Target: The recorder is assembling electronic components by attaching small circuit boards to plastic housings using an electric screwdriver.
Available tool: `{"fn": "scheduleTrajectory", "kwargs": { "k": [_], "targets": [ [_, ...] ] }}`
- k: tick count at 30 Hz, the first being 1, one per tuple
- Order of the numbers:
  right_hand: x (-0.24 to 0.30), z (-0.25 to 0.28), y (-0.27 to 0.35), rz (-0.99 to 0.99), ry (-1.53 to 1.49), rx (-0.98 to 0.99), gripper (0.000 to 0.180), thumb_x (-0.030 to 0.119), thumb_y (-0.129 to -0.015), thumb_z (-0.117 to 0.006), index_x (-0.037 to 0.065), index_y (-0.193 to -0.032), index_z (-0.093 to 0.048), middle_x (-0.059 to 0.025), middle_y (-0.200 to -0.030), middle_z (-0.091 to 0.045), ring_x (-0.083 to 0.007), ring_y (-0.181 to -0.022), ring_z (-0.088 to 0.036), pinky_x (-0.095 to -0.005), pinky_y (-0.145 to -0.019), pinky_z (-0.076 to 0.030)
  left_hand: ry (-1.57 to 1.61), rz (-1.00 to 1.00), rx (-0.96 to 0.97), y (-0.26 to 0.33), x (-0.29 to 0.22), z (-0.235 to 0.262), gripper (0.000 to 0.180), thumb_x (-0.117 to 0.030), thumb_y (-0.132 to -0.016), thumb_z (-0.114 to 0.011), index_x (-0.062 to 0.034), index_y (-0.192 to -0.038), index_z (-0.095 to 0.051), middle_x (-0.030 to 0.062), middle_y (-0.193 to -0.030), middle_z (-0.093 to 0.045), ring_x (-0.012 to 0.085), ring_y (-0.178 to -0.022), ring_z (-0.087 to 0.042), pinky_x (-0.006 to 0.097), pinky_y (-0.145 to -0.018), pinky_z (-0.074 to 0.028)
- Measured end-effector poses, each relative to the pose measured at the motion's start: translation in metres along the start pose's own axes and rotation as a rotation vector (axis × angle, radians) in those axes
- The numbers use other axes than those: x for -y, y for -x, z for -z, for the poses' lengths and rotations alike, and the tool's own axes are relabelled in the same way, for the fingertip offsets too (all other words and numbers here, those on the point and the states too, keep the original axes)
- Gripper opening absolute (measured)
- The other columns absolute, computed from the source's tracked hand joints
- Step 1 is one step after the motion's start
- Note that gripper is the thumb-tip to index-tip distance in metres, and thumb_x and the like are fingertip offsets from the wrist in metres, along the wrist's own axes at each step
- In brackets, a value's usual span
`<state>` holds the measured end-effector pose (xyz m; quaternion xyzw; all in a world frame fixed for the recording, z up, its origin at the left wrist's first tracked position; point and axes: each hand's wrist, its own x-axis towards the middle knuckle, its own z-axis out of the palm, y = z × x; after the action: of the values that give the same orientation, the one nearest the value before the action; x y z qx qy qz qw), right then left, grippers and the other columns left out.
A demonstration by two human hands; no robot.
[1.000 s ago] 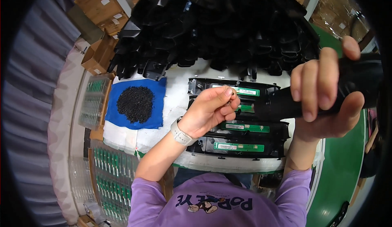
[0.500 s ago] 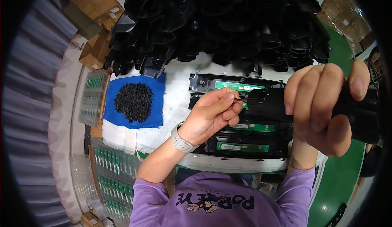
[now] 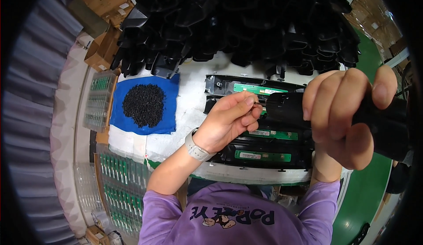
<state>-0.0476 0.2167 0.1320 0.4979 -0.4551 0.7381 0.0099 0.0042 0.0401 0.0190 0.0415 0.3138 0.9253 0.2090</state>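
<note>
My right hand (image 3: 341, 113) is wrapped around a black electric screwdriver (image 3: 286, 107), which lies across the view with its bit pointing left. The fingertips of my left hand (image 3: 233, 119) are pinched at the bit's end, on what looks like a small dark screw (image 3: 255, 103), partly hidden by the fingers. Below both hands, several long black plastic housings (image 3: 229, 162) lie in rows, with green circuit boards (image 3: 262, 156) in them. The screwdriver and my left hand cover part of the middle housings.
To the left, a heap of small black screws (image 3: 143, 105) rests on a blue cloth (image 3: 169, 124). A big pile of black plastic parts (image 3: 238, 24) fills the far side of the white table (image 3: 191, 86). Clear trays of circuit boards (image 3: 121, 187) stand at the left edge.
The view has shifted slightly. Both hands stay joined at the screwdriver's bit, with the driver's tip a little higher in the picture. The housings lie as before.
</note>
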Motion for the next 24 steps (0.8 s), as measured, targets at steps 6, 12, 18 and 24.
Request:
{"fn": "scheduleTrajectory", "kwargs": {
  "k": [6, 12, 18, 24],
  "targets": [
    [0.002, -0.011, 0.010, -0.033, 0.068, -0.116, 0.038, 0.027, -0.086, -0.065, 0.019, -0.114, -0.040, 0.0054, -0.062, -0.047, -0.0082, -0.044, -0.047, -0.0260, -0.052, -0.042, -0.006, -0.020, -0.046, -0.002, 0.001, 0.002, 0.017, -0.018, -0.098, -0.048, -0.0016, -0.100, -0.053, 0.0026, -0.086, -0.053, 0.0081, -0.067, -0.041, 0.025, -0.065, -0.042],
    [-0.012, -0.013, 0.013, 0.035, 0.073, -0.181, 0.035, 0.028, -0.089, -0.061, 0.018, -0.116, -0.041, 0.0031, -0.065, -0.045, -0.0101, -0.047, -0.046, -0.0295, -0.058, -0.041, 0.006, -0.038, -0.121, -0.001, -0.002, 0.000, 0.016, -0.017, -0.098, -0.048, -0.0018, -0.098, -0.054, 0.0028, -0.086, -0.053, 0.0076, -0.067, -0.041, 0.024, -0.065, -0.042],
    [-0.014, -0.014, 0.014, 0.028, 0.047, -0.251, 0.032, 0.022, -0.088, -0.056, 0.017, -0.117, -0.042, 0.0017, -0.067, -0.045, -0.0111, -0.052, -0.046, -0.0304, -0.063, -0.041, 0.028, -0.063, -0.117, -0.002, -0.001, 0.004, 0.015, -0.016, -0.098, -0.048, -0.0019, -0.098, -0.054, 0.0033, -0.086, -0.052, 0.0076, -0.066, -0.041, 0.024, -0.066, -0.042],
    [-0.018, -0.021, 0.015, 0.027, 0.089, -0.312, 0.033, 0.020, -0.086, -0.055, 0.016, -0.117, -0.042, 0.0018, -0.067, -0.044, -0.0110, -0.051, -0.044, -0.0306, -0.063, -0.041, 0.002, -0.090, -0.154, -0.001, 0.001, 0.006, 0.014, -0.015, -0.097, -0.049, -0.0020, -0.097, -0.054, 0.0033, -0.086, -0.053, 0.0074, -0.066, -0.041, 0.024, -0.066, -0.043]
  ]
}}
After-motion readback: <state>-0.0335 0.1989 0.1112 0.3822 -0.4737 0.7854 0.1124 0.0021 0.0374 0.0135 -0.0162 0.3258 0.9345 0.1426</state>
